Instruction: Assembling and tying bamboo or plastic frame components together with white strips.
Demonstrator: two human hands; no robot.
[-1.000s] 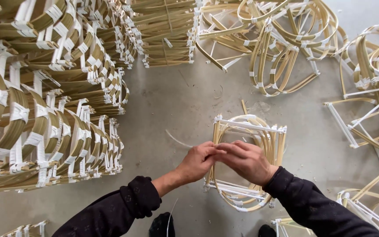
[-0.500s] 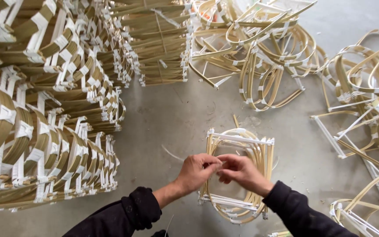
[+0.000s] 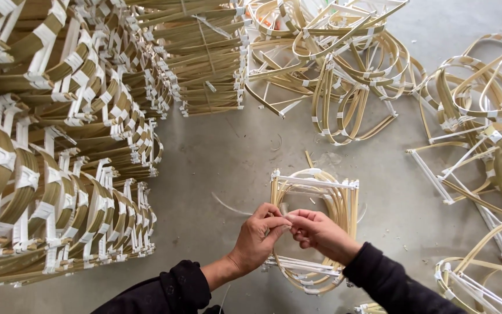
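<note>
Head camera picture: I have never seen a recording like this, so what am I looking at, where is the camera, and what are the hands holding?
The camera sits on a person's head and looks straight down, so the two arms in dark sleeves coming in from the bottom edge are that person's own. There is no machine. The left hand and the right hand meet fingertip to fingertip over a bamboo frame, a bundle of bent pale strips bound with white tape that lies on the grey concrete floor. They pinch something small and pale between them; it is too small to tell what. On the left stands a tidy stack of finished frames. At the top and right lie loose frames in a tangled pile.
</note>
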